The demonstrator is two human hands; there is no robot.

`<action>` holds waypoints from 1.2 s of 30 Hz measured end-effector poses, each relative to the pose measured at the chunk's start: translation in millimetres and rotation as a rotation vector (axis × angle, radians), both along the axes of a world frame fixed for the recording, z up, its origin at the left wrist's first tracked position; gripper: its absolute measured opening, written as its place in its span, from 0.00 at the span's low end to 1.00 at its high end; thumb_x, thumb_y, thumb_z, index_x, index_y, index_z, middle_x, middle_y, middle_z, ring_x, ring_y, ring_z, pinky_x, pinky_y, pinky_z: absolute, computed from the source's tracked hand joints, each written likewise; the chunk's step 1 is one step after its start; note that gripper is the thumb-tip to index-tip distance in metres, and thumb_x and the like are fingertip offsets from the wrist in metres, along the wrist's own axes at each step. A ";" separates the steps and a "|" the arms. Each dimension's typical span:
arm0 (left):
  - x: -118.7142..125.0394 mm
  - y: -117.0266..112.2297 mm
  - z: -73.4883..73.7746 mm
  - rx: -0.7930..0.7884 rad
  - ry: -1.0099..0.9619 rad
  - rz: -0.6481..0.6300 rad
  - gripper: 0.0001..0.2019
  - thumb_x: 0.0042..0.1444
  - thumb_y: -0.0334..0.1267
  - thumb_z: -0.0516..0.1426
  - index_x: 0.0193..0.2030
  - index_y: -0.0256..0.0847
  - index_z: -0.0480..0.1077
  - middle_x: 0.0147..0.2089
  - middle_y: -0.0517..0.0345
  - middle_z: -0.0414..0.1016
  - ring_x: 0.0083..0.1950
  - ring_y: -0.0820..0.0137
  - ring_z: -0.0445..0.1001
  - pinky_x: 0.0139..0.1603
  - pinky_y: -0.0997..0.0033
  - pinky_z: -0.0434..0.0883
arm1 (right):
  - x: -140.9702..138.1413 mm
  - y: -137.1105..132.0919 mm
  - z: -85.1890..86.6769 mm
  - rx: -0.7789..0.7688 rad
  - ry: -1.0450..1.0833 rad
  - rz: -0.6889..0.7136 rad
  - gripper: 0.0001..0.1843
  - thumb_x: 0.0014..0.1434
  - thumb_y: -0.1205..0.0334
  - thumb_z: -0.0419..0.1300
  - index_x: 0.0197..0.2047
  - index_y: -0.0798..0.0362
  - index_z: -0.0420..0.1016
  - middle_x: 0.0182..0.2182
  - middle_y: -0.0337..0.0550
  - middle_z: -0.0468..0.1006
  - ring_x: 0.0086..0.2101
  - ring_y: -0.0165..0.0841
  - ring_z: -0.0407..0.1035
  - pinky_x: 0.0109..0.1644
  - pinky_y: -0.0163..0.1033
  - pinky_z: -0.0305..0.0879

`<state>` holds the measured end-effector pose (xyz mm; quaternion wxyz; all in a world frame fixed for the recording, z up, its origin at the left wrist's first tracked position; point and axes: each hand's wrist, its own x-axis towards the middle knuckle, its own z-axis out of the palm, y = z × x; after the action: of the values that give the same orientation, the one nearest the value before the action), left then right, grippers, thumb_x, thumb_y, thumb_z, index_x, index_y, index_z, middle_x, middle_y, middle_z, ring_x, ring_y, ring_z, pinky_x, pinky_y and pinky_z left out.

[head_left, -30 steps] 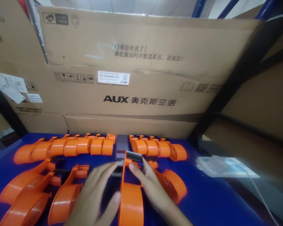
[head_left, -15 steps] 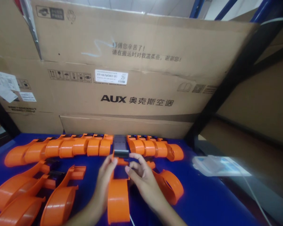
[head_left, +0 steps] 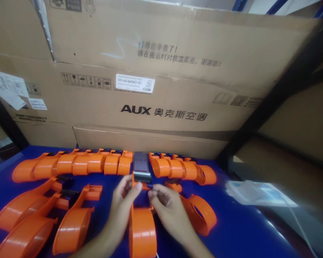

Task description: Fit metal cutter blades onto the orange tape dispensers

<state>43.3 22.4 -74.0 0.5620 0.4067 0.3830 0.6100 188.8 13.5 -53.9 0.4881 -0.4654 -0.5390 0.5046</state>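
An orange plastic tape dispenser (head_left: 142, 229) lies between my hands, its wide curved band toward me. At its far end are a black bar (head_left: 142, 177) and a dark grey plate (head_left: 141, 165) with a pale edge. My left hand (head_left: 122, 204) grips the left side of this end, thumb laid across just below the black bar. On the opposite side, my right hand (head_left: 168, 204) has thumb and bent fingers pinched close to a small dark part by the dispenser. What lies between those fingertips is hidden.
Similar orange dispensers (head_left: 80, 165) stand in a row along the back of the blue surface (head_left: 231, 229). Several more lie at left, and another (head_left: 201, 215) at right. Behind rises a large cardboard box (head_left: 177, 86). A clear plastic packet (head_left: 258, 193) lies at the right edge.
The view has shifted slightly, so the scene sits further right. My left thumb has slid inward over the dispenser. My right fingers have drawn back from the black bar and curled in.
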 end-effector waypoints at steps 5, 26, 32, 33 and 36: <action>-2.2 -1.0 1.1 0.021 0.060 -0.019 0.16 0.58 0.48 0.65 0.49 0.42 0.78 0.40 0.55 0.82 0.46 0.60 0.77 0.51 0.67 0.70 | -0.9 -1.4 2.5 0.010 -0.040 0.026 0.14 0.59 0.61 0.61 0.23 0.51 0.65 0.20 0.31 0.65 0.21 0.26 0.61 0.26 0.31 0.61; -1.9 0.1 1.5 -0.011 -0.004 -0.011 0.16 0.56 0.46 0.67 0.47 0.40 0.81 0.39 0.55 0.83 0.45 0.59 0.79 0.52 0.66 0.72 | -0.8 -1.9 3.6 0.095 -0.169 -0.030 0.13 0.58 0.64 0.53 0.22 0.51 0.62 0.19 0.31 0.58 0.21 0.26 0.54 0.25 0.32 0.51; 0.2 3.7 -3.1 -0.247 -0.430 -0.039 0.10 0.49 0.42 0.71 0.36 0.40 0.81 0.35 0.56 0.84 0.40 0.60 0.82 0.47 0.65 0.77 | 0.0 1.1 -12.2 0.144 -0.240 -0.074 0.09 0.56 0.65 0.56 0.25 0.51 0.62 0.22 0.31 0.58 0.24 0.27 0.55 0.26 0.31 0.52; 2.2 2.1 -2.2 -0.275 -0.478 -0.061 0.11 0.50 0.44 0.70 0.35 0.40 0.81 0.34 0.56 0.84 0.38 0.60 0.82 0.45 0.65 0.78 | 0.3 0.8 -14.8 0.152 -0.274 -0.078 0.09 0.56 0.65 0.56 0.25 0.51 0.62 0.23 0.31 0.59 0.25 0.27 0.56 0.26 0.30 0.53; 7.2 -6.1 4.0 -0.328 -0.651 -0.125 0.15 0.54 0.48 0.67 0.36 0.36 0.80 0.34 0.52 0.85 0.35 0.62 0.83 0.42 0.68 0.79 | 4.5 0.4 -15.7 0.175 -0.368 -0.067 0.06 0.58 0.65 0.56 0.29 0.51 0.66 0.23 0.32 0.63 0.25 0.28 0.60 0.27 0.31 0.56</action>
<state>50.4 16.3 -70.0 0.7482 0.1187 0.2512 0.6024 193.3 13.8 -69.6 0.4366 -0.5233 -0.6449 0.3459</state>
